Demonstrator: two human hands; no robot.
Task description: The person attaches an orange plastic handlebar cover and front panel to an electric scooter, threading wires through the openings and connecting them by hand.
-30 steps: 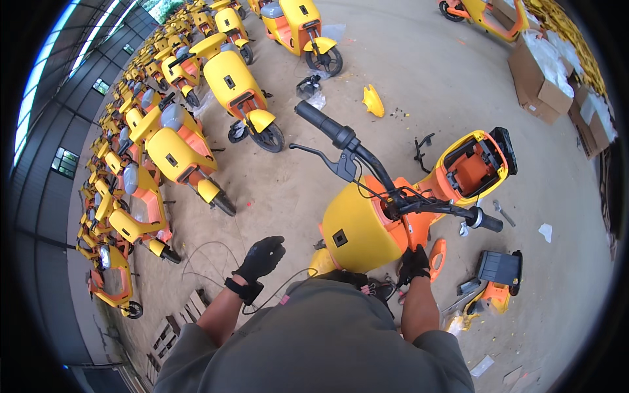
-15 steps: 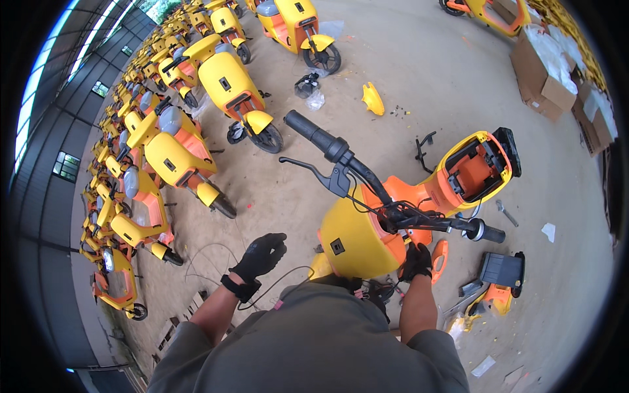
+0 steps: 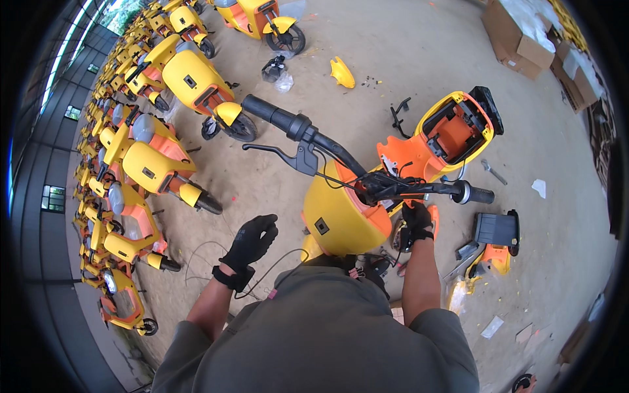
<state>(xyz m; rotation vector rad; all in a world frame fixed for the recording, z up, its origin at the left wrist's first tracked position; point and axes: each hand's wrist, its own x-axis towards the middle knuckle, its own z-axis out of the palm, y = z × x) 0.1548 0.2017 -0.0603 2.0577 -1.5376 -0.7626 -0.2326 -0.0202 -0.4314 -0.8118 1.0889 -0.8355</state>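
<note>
A yellow and orange electric scooter stands in front of me, with its rounded yellow front panel [image 3: 344, 219] closest to my body. Its black handlebar [image 3: 337, 152] crosses above the panel, with a brake lever [image 3: 272, 154] on the left side and loose cables at the centre. My left hand [image 3: 251, 241], in a black glove, is in the air left of the panel; its fingers are apart and hold nothing. My right hand [image 3: 417, 223], also gloved, is at the panel's right edge below the handlebar. Its fingers are curled, and what they grip is hidden.
Rows of yellow scooters [image 3: 154, 164] stand on the left. An open seat compartment [image 3: 455, 128] is beyond the handlebar. On the floor lie a wrench [image 3: 495, 171], a yellow cover piece [image 3: 342, 72] and a dark grey box-shaped part [image 3: 496, 229]. Cardboard boxes [image 3: 517, 39] stand far right.
The view has shifted, so the scooter and floor items appear higher and further left. My left hand has risen slightly, its fingers spread a little more. My right hand stays by the panel's right edge.
</note>
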